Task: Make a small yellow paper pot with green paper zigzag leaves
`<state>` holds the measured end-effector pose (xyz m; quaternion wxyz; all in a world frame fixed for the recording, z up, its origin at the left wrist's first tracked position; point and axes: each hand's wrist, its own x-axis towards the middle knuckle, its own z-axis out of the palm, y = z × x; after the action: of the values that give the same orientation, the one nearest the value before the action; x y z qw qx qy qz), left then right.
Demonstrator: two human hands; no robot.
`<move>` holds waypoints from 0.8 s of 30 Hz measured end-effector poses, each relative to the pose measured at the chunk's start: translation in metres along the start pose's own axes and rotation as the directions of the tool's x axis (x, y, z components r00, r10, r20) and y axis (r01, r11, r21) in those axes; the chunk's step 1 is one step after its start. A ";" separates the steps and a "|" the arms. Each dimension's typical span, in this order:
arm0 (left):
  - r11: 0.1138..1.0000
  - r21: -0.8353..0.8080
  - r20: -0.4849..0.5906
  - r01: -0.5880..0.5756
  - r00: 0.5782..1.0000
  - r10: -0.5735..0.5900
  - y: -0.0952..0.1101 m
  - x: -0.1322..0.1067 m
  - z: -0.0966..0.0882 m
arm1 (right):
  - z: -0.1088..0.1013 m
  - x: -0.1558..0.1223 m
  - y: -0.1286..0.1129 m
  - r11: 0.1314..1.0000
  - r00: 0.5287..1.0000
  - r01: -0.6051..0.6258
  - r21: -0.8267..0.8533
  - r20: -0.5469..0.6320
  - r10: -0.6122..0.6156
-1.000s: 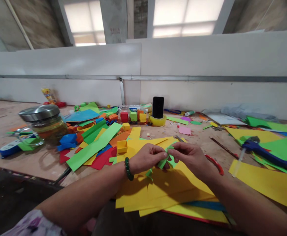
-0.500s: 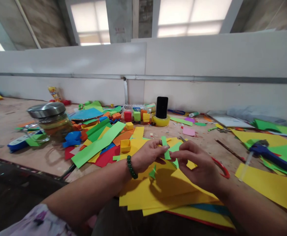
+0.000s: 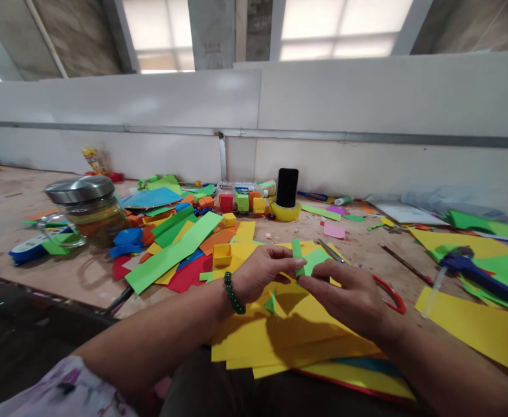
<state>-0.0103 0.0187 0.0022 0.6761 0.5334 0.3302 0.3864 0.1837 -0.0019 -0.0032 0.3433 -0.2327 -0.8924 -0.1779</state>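
Note:
A small light-green paper strip [image 3: 296, 249] stands upright between the fingers of my left hand [image 3: 266, 267], thumb pressed against it. My right hand [image 3: 350, 294] meets it from the right, its fingertips pinched at the strip's lower end. Behind the fingers lies another light-green paper piece [image 3: 316, 259]. Below both hands spread yellow paper sheets [image 3: 275, 341], with a small green scrap [image 3: 271, 302] on top. Red-handled scissors [image 3: 391, 294] lie partly hidden behind my right hand. A small open yellow paper box [image 3: 222, 255] sits left of my left hand.
To the left stand a lidded glass jar [image 3: 89, 211] and a blue-and-white tool [image 3: 34, 249] among coloured papers. At the back, a phone [image 3: 287, 188] rests on a yellow tape roll [image 3: 285, 212] beside small paper cubes [image 3: 242, 202]. A blue glue gun [image 3: 483, 277] lies at right.
My right hand's fingers have closed in on the lower end of the green strip, nearer my left hand. The scissor blades now show more behind the right hand.

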 end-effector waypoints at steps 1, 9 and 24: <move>1.000 0.000 0.002 0.000 1.000 0.000 0.000 0.000 0.000 | -0.001 0.001 0.000 1.000 1.000 0.012 0.007 -0.012 -0.012; 0.999 -0.016 -0.070 -0.041 0.997 0.040 0.003 -0.001 0.001 | -0.007 0.004 -0.002 0.992 1.000 0.026 0.126 -0.004 -0.026; 0.972 0.234 0.113 -0.003 0.993 -0.024 0.000 -0.003 0.002 | 0.002 0.016 0.002 0.286 0.642 -0.675 0.680 0.350 0.683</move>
<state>-0.0099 0.0154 0.0029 0.6286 0.6290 0.3366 0.3098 0.1734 0.0058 0.0069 0.4527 -0.4188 -0.6906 0.3777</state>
